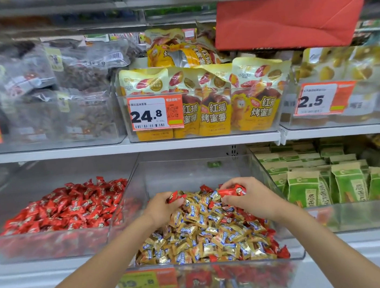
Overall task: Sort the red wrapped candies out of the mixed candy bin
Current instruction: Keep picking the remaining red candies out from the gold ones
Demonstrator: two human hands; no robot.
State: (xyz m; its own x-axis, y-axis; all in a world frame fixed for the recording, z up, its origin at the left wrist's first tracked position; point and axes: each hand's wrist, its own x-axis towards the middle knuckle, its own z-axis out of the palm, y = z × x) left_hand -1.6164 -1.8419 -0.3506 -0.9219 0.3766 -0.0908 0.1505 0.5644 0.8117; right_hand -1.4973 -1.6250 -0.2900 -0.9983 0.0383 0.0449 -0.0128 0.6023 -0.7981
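One clear mixed candy bin (189, 172), centre, near shelf. Two hands inside, far end. Left hand (161, 209): fingers curled round red wrapped candy (174, 196). Right hand (249, 199): fingers clasp red candy bunch (234, 190), count unclear. Gold candies (197, 240) heaped; one all-red bin (52, 246) left.

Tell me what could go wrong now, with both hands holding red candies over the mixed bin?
The left hand and right hand each hold a bunch of red candies; some may slip back among the gold candies.
Carried over the wall of the mixed bin toward the red-candy bin, a few could drop between bins.
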